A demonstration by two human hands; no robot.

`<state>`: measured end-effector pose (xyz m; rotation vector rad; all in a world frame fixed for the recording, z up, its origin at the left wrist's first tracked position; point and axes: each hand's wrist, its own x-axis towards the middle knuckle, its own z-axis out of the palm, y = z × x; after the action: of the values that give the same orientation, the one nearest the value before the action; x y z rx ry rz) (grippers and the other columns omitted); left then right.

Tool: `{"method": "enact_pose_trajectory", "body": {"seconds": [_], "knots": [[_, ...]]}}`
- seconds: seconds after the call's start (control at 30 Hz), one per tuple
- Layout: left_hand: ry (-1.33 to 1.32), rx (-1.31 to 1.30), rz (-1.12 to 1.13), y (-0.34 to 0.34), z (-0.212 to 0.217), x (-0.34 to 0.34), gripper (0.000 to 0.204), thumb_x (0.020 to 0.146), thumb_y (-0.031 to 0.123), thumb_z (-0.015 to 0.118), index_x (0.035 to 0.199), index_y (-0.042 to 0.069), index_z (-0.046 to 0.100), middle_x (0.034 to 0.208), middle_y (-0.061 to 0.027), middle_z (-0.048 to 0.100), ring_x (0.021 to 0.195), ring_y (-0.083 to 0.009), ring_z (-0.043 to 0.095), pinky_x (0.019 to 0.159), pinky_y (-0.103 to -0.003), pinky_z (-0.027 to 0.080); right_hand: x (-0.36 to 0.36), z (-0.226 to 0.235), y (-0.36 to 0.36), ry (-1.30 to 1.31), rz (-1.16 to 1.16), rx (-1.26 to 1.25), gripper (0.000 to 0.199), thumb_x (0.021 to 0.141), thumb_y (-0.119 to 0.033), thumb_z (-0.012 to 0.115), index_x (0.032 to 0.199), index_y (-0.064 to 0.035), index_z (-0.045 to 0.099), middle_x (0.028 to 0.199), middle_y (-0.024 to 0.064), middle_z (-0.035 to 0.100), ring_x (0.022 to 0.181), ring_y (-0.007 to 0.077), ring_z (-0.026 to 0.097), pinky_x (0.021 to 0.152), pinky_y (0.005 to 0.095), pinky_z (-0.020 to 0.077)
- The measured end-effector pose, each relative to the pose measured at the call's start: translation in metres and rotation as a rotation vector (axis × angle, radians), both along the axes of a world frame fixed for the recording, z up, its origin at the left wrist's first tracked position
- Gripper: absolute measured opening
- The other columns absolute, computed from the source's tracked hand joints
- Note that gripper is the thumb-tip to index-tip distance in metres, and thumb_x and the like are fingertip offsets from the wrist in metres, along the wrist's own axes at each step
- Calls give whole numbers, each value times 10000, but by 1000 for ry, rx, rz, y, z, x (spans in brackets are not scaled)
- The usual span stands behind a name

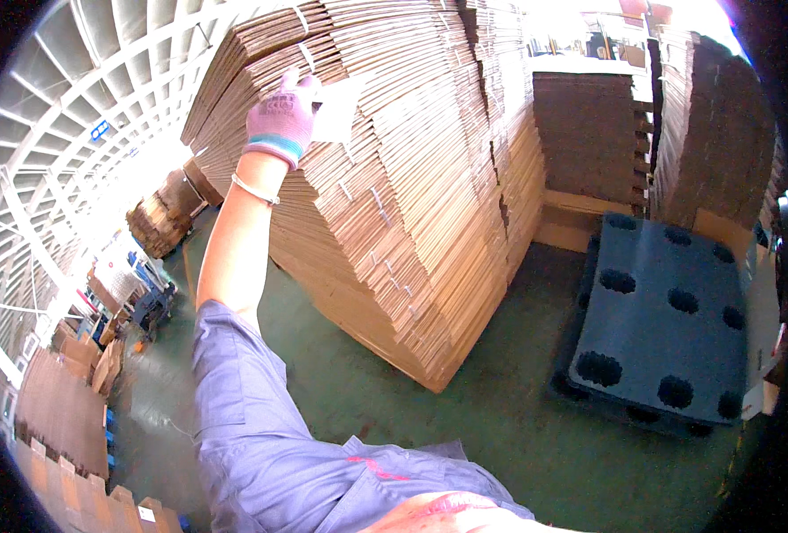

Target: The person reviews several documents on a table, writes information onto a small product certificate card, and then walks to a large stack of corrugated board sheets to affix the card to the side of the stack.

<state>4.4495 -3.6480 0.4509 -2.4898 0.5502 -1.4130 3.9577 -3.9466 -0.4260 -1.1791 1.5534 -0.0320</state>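
Observation:
My left hand [282,117], in a pink-lilac knitted glove with a blue cuff, is raised to the upper part of a tall stack of flat cardboard sheets [412,178]. Its fingers are closed at the edge of a white sheet of paper [339,108], which lies against the side of the stack. The fingertips are partly lost in the glare. Thin white strips [381,202] poke out between the cardboard layers. A pale band circles my left wrist, below the glove. My right hand is out of the picture.
Black plastic pallets [669,311] lie on the green floor [358,346] to the right. More cardboard stacks stand behind them [585,133] and at lower left [65,409]. Wrapped bundles [163,213] and a cart-like machine [150,298] stand farther off on the left.

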Motion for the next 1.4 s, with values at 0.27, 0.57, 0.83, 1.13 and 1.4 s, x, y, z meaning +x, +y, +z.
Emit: {"method": "enact_pose_trajectory", "body": {"seconds": [0.27,0.57,0.83,1.13,1.4], "knots": [[76,-14,184,3,39,24,218,945,280,523,1108,153,591,1196,-142,577,1079,-370,614,875,-499,510,22,1,-4,-13,10,12,493,963,-347,563,1332,-20,555,1241,139,630,1008,253,624,859,387,514],[-100,-25,117,20,84,33,272,963,332,487,1149,170,604,1507,-159,398,1159,-382,600,937,-495,500,40,-5,-9,-11,18,34,496,962,-349,562,1336,-23,552,1240,138,628,1002,250,624,856,383,514],[-12,-61,242,8,88,35,297,962,311,452,1191,170,579,1553,-169,321,1205,-396,572,968,-520,476,51,-8,-17,-16,24,36,498,961,-350,561,1339,-27,550,1238,137,627,996,248,624,853,380,514],[-59,-50,284,-1,79,30,292,953,270,459,1190,168,599,1550,-206,313,1174,-392,600,946,-496,496,54,-7,-21,-16,22,36,500,960,-352,560,1343,-30,548,1237,135,625,989,244,625,850,376,514],[-24,-60,278,-1,75,23,286,947,258,479,1186,166,607,1580,-174,270,1162,-372,613,945,-481,501,52,-4,-27,-20,12,27,502,960,-354,559,1346,-34,546,1236,134,624,983,242,625,847,373,514]]}}
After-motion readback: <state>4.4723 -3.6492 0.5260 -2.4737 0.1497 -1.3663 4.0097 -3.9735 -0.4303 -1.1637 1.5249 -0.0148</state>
